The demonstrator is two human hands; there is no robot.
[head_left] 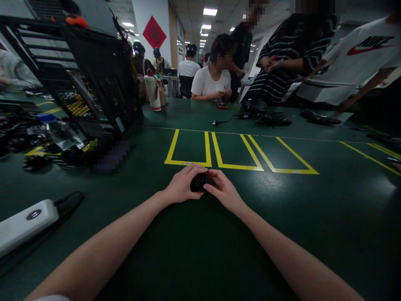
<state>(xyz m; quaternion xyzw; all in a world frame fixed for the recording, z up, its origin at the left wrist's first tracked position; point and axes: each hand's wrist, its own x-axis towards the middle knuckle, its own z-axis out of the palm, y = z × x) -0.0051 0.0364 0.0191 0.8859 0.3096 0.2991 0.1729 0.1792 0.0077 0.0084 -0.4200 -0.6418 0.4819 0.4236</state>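
Note:
A small black object with a rounded body sits between my hands, low over the green table; its kind I cannot make out. My left hand is closed around its left side, with thumb below and fingers over the top. On the other side, the bent fingers and thumb of my right hand grip its right edge. My fingers cover part of it. Just beyond my hands, yellow tape outlines mark the tabletop.
At left stand a black computer case, a clear bottle and a white power strip. Farther back are a paper cup, a plug with cord and black items. Several people sit or stand across the table.

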